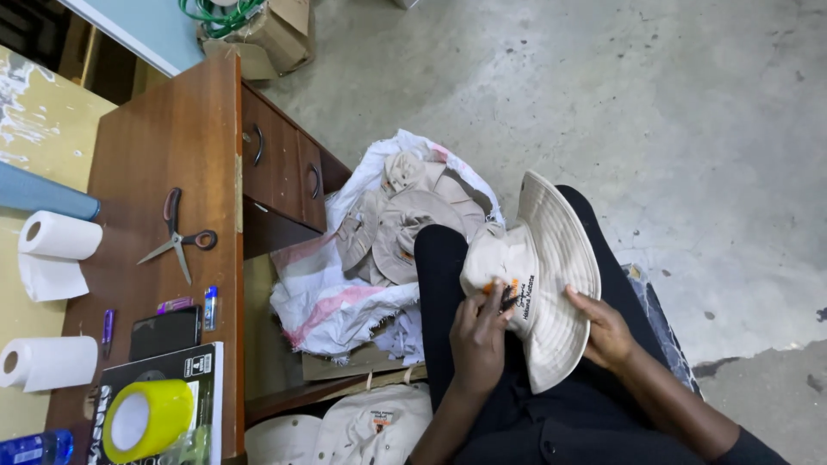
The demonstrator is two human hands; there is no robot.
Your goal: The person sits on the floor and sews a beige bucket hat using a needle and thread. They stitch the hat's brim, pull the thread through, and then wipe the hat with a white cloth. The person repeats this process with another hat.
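Two hands work one beige wide-brimmed cloth hat (551,275): left hand (479,337) pinches a small orange tool (498,291), right hand (606,327) grips the brim. A slip risks nicking fabric.

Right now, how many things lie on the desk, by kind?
Paper rolls: 2
Scissors: 1
Phone: 1
Tape roll: 1
Book: 1
Bottle: 1
Small pens or tubes: 3
Total: 10
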